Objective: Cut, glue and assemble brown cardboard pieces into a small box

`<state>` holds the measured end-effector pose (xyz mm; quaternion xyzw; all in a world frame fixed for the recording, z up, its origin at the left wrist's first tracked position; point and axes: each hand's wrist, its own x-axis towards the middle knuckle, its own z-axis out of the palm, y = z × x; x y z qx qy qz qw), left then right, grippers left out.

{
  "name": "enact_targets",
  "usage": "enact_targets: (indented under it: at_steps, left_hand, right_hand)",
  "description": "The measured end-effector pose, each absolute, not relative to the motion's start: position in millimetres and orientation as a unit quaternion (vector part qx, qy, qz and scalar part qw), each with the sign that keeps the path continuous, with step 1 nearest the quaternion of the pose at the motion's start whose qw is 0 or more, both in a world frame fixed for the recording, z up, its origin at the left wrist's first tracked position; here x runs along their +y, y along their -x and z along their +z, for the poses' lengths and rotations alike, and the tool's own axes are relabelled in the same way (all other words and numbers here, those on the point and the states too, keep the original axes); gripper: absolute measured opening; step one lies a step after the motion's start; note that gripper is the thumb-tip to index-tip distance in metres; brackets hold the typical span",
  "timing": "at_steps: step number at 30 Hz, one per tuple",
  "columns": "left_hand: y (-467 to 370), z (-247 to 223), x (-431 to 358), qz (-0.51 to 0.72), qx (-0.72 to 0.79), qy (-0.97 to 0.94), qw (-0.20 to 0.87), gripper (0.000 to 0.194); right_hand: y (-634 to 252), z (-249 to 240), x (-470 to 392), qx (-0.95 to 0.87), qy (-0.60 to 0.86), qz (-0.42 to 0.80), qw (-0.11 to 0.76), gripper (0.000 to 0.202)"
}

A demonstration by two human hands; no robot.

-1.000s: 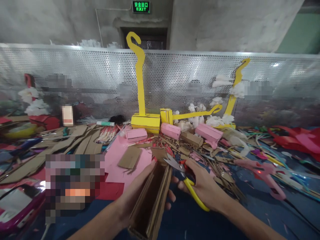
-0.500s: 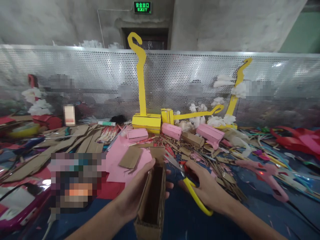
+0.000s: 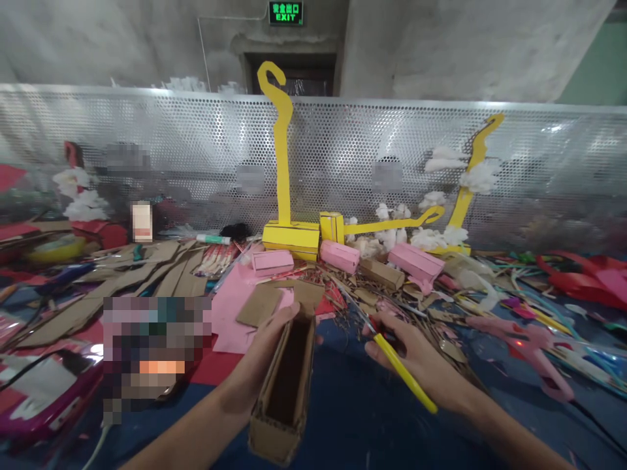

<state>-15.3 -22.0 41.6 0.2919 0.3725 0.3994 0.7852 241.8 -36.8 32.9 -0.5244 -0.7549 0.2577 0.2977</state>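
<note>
My left hand (image 3: 267, 343) grips a long, open-topped cardboard box (image 3: 287, 385) from its left side, the thumb at the far end; most of the other fingers are hidden behind it. A cardboard flap (image 3: 309, 296) sticks out at that far end. To the right, my right hand (image 3: 404, 346) is closed on scissors (image 3: 402, 371) with a yellow handle and a red one. Their blades point away to the upper left, apart from the box. A cardboard piece (image 3: 259, 305) lies on pink sheets (image 3: 228, 326) beyond my left hand.
Pink boxes (image 3: 272, 262) and yellow hooked cardboard forms (image 3: 291, 236) stand along a perforated metal screen (image 3: 196, 156). Cardboard strips (image 3: 98, 300) cover the left side. A pink glue gun (image 3: 533, 352), its light red, lies at the right with its cord.
The box has shifted slightly left and tilted in my left hand. My right hand has moved a little right, turning the scissors, and their blades are farther from the box.
</note>
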Motion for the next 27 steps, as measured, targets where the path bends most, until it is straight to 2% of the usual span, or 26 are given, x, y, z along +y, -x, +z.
enact_targets:
  at_steps: [7, 14, 23, 27]
  left_hand:
    - [12.0, 41.4, -19.9, 0.434, 0.374, -0.258, 0.778, 0.033]
    - [9.5, 49.6, -32.3, 0.442, 0.342, -0.267, 0.785, 0.040]
    - [9.3, 42.9, -35.4, 0.427, 0.330, -0.280, 0.794, 0.014]
    - [5.4, 44.8, -36.5, 0.436, 0.329, -0.305, 0.780, 0.020]
  right_hand:
    - [-236.0, 29.6, -39.0, -0.772, 0.541, 0.221, 0.249, 0.021]
    - [-227.6, 25.7, -43.2, -0.788, 0.512, 0.215, 0.265, 0.008]
    - [-222.1, 19.3, -44.6, -0.782, 0.506, 0.234, 0.280, 0.010]
    - [-219.5, 19.5, -48.0, -0.777, 0.495, 0.256, 0.292, 0.011]
